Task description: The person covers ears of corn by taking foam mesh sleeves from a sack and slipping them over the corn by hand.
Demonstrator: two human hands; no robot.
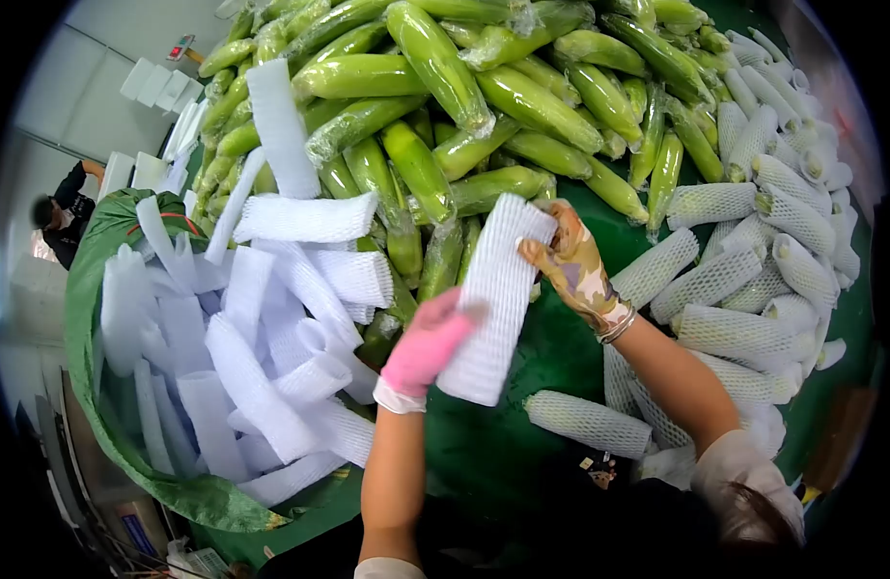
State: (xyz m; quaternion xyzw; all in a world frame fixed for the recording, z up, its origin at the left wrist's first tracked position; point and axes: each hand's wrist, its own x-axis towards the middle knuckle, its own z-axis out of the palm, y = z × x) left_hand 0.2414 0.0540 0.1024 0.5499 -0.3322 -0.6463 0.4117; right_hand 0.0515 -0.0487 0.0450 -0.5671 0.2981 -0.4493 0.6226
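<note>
A flat white foam net sleeve is held up in front of me, tilted, with its upper end to the right. My right hand, in a camouflage-pattern glove, grips the sleeve's upper right end between thumb and fingers. At the sleeve's left edge is my left hand in a pink glove, closed on it, its fingertips slightly blurred. Behind the sleeve lies a large heap of green corn ears in clear film. A little green shows beside the sleeve near my right hand.
On the left, a green sack is full of loose white foam sleeves. Sleeved ears pile up at right; one sleeved ear lies nearest me on the green table. Another person is at far left.
</note>
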